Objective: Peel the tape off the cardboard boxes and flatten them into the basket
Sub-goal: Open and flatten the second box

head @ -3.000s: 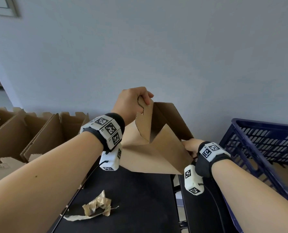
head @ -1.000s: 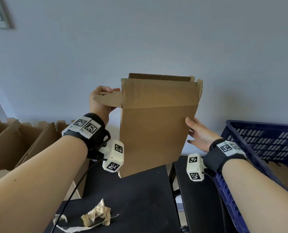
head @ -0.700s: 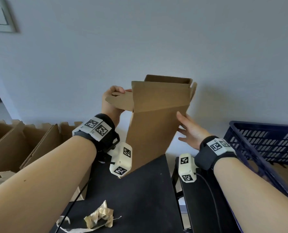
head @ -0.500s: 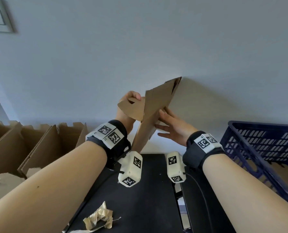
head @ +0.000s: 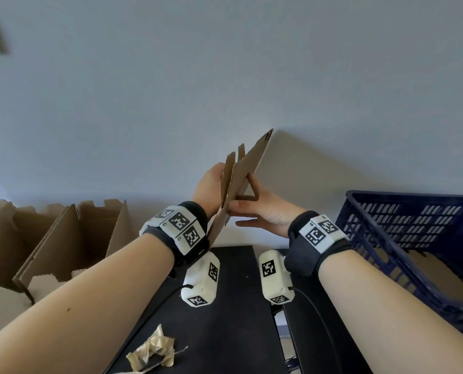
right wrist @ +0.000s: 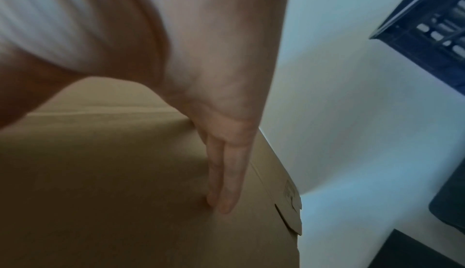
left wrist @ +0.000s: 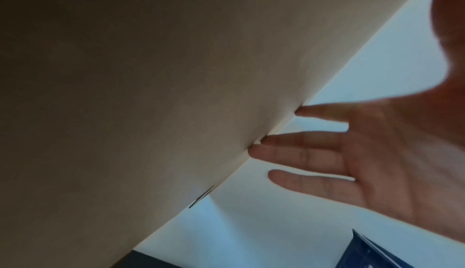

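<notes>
The collapsed brown cardboard box (head: 239, 179) is being held up in the air between both hands, above the far edge of the black table (head: 225, 319), tilted with its top edge leaning right toward the pale grey wall (head: 225, 76). It is nearly flat, seen edge-on from the head view, with a couple of flap edges sticking up at the top.

The left hand (head: 208, 187) is sitting against the left face of the box. Its fingers are hidden behind the cardboard, so it is not possible to tell whether they are curling around it or lying flat. The left wrist view is mostly showing plain cardboard.

The right hand (head: 262, 209) is pressing flat against the right face, fingers (right wrist: 226, 182) straight and together, not wrapping around anything. The left wrist view is showing those straight fingers reaching the box edge.

The dark blue slotted plastic basket (head: 414, 220) is standing to the right, apart from the held box, with brown cardboard lying inside it. A row of open brown cardboard boxes (head: 71, 238) is waiting at the left, along the wall. A crumpled wad of beige peeled tape (head: 152, 352) is lying on the near part of the table.
</notes>
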`<action>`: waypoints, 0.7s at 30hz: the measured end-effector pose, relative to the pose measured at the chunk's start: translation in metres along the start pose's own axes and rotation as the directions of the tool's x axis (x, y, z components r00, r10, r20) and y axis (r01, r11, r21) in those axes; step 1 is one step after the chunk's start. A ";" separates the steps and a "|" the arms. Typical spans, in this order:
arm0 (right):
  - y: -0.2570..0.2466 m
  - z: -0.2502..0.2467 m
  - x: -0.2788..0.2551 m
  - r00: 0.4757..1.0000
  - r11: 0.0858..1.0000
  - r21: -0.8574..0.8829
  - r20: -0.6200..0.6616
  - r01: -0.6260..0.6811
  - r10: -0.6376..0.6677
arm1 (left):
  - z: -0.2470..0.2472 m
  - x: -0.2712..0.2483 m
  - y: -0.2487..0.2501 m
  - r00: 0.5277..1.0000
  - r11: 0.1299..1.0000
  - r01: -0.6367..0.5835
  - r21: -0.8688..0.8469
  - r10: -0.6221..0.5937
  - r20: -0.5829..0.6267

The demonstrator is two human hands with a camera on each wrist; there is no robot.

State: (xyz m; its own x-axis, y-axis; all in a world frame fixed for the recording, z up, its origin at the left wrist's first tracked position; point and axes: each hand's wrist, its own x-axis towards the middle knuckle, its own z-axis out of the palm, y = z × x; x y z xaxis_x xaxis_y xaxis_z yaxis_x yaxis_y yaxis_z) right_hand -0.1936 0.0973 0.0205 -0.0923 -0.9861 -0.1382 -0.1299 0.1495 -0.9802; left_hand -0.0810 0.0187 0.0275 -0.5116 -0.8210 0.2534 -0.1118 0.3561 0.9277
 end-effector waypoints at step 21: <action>-0.014 0.034 -0.094 0.815 0.935 -0.349 -0.559 -0.065 -0.152 | -0.003 -0.029 -0.011 0.985 0.979 0.154 -0.133 -0.141 0.105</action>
State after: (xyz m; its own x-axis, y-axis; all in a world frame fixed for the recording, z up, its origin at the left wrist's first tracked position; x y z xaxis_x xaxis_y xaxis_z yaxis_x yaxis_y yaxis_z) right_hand -0.1497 0.1853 0.0422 -0.6072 -0.7861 0.1156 -0.4604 0.2295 -0.8575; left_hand -0.0624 0.0371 0.0109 -0.5770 -0.8118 0.0903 -0.0747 0.1625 0.9839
